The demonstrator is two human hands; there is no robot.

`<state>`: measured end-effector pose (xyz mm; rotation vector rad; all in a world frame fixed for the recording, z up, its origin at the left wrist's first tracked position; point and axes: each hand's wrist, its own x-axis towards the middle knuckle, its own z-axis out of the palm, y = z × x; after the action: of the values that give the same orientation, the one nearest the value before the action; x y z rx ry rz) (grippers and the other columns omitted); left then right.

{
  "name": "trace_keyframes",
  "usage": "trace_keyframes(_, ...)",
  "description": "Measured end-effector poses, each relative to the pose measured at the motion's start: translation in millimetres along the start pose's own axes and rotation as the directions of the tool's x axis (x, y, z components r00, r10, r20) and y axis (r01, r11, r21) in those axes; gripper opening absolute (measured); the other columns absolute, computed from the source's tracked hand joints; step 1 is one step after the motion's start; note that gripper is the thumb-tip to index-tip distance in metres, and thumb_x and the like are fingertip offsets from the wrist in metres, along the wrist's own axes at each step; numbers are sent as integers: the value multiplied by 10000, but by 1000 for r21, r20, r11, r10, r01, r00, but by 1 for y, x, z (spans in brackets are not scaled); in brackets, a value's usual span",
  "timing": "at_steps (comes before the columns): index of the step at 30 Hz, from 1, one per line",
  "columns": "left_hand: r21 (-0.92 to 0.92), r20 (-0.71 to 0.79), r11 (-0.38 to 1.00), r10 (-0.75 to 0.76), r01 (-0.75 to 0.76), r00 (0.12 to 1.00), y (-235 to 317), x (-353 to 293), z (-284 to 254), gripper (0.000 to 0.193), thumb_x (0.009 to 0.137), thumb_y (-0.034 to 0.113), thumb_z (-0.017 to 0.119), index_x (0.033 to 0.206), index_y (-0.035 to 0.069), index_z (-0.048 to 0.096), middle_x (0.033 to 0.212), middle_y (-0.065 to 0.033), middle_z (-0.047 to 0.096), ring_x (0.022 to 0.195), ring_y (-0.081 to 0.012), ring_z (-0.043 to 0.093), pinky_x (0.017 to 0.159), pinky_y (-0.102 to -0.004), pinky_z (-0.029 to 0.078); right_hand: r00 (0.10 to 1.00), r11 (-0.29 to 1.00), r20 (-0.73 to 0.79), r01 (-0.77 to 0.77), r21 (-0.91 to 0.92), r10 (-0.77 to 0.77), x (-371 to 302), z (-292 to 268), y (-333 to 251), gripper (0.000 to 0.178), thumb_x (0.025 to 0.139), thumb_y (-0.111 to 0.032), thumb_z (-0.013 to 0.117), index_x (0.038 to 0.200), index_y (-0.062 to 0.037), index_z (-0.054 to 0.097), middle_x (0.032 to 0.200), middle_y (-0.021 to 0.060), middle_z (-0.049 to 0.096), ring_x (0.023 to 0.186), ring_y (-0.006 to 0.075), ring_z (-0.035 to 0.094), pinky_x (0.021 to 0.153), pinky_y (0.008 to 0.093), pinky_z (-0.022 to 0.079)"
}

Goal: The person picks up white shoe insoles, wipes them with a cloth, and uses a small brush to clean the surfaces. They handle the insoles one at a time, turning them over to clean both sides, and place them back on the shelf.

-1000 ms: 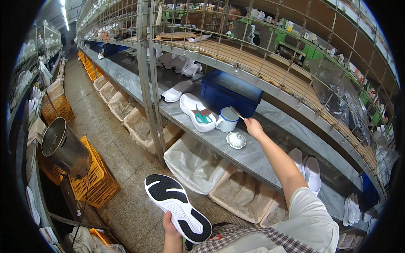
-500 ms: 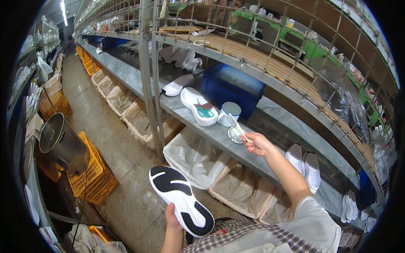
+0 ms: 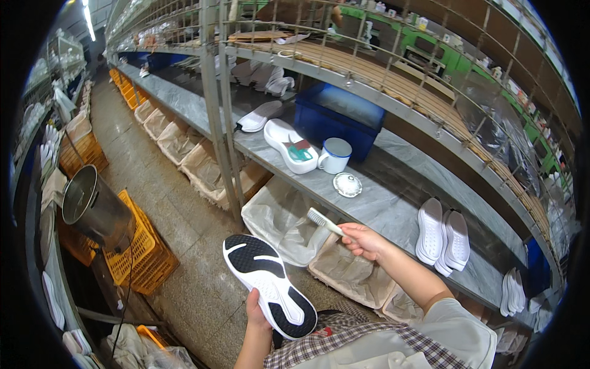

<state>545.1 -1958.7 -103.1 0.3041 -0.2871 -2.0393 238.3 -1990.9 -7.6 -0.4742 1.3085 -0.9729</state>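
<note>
My left hand grips a white shoe sole by its edge, its black-patterned tread facing up. A pale brush like a toothbrush is pinched in my right hand, bristles pointing toward the left. The brush is apart from the sole, above a lined basket. On the grey shelf beyond stand a white enamel mug with a blue rim and a patterned round lid. Left of the mug, another white sole has a green-handled tool lying in it.
A blue bin stands behind the mug. More white soles rest on the shelf at right. Cloth-lined baskets line the space below the shelf edge. At left, a metal bucket stands by a yellow crate. Wire mesh rises above the shelf.
My right hand has drawn the brush back from over the lid, down toward the sole, and the lid is now uncovered. The held sole has shifted slightly right.
</note>
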Motion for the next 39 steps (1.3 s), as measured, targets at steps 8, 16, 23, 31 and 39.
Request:
trace_keyframes(8, 49, -10, 997, 51, -51, 999, -2, -3, 13, 672, 822, 460, 515, 1344, 57, 388, 1254, -136, 535, 1103, -377, 538, 967, -509, 428, 997, 993, 77, -27, 112, 18, -1, 7, 23, 250, 961, -194, 462, 1188, -109, 524, 688, -35, 468, 454, 18, 273, 364, 168, 182)
trace_keyframes(16, 205, 0, 977, 60, -59, 998, -8, 4, 16, 647, 906, 538, 290, 1416, 141, 312, 1374, -106, 437, 1202, -325, 475, 1049, -481, 353, 999, 963, 9, -35, 266, 34, 1, 14, 35, 169, 940, -272, 521, 1080, -183, 553, 725, -37, 490, 432, 7, 285, 341, 161, 189)
trace_keyframes(23, 198, -28, 978, 71, -64, 997, -18, 13, 35, 672, 911, 612, 276, 1423, 177, 288, 1411, -89, 388, 1231, -298, 453, 1025, -506, 374, 1000, 944, 29, 2, 330, -12, -17, 9, 44, 218, 940, -238, 518, 1146, -169, 523, 722, -24, 459, 452, 13, 273, 364, 164, 198)
trace_keyframes(31, 124, 49, 992, -27, 21, 998, -11, 17, 38, 736, 876, 652, 336, 1382, 117, 339, 1342, -107, 457, 1172, -333, 492, 974, -545, 410, 999, 924, 16, -38, 381, 35, -18, 3, 47, 253, 958, -224, 472, 1180, -119, 532, 672, -55, 454, 450, 16, 286, 361, 164, 201)
trace_keyframes(39, 68, 87, 997, -51, 45, 995, -4, 17, 37, 722, 893, 622, 337, 1377, 87, 332, 1298, -128, 491, 1118, -330, 533, 968, -522, 424, 994, 936, 85, -90, 340, 65, -16, 9, 34, 317, 991, -256, 400, 1144, -22, 548, 688, -46, 450, 467, 26, 280, 388, 169, 230)
